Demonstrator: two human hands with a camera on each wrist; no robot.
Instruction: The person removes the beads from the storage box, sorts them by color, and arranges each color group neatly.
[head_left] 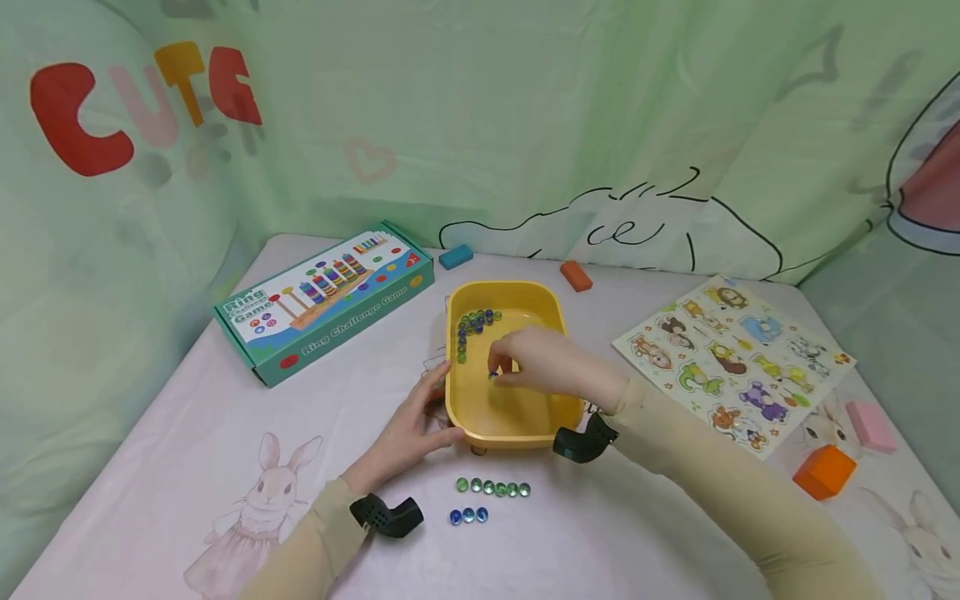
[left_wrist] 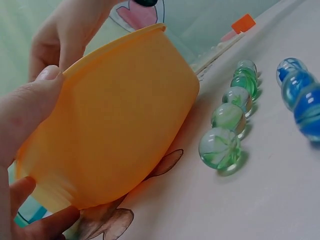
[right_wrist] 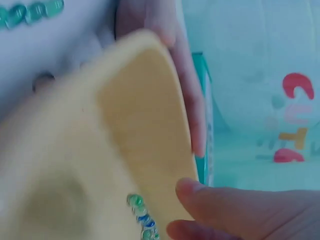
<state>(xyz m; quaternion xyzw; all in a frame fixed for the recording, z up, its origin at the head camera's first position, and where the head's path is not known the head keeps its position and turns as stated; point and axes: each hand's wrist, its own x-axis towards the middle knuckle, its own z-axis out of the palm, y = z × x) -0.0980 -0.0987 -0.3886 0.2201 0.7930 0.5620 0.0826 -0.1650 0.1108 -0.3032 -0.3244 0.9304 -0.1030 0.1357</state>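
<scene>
A yellow plastic tub (head_left: 517,425) stands on the table, with a cluster of blue and green glass marbles (head_left: 474,323) along its far left inside. My left hand (head_left: 405,425) grips the tub's near left corner; in the left wrist view its thumb (left_wrist: 42,92) is at the rim and its fingers lie against the outer wall. My right hand (head_left: 536,362) reaches into the tub and pinches a dark blue marble (head_left: 492,376) between thumb and fingertips. In the right wrist view that marble is hidden.
In front of the tub lie a row of green marbles (head_left: 501,489) and three blue marbles (head_left: 468,516). A ring game box (head_left: 330,304) is at left, an animal picture board (head_left: 735,358) at right. Blue (head_left: 456,257), red-orange (head_left: 576,276), orange (head_left: 825,472) and pink blocks (head_left: 871,427) sit around.
</scene>
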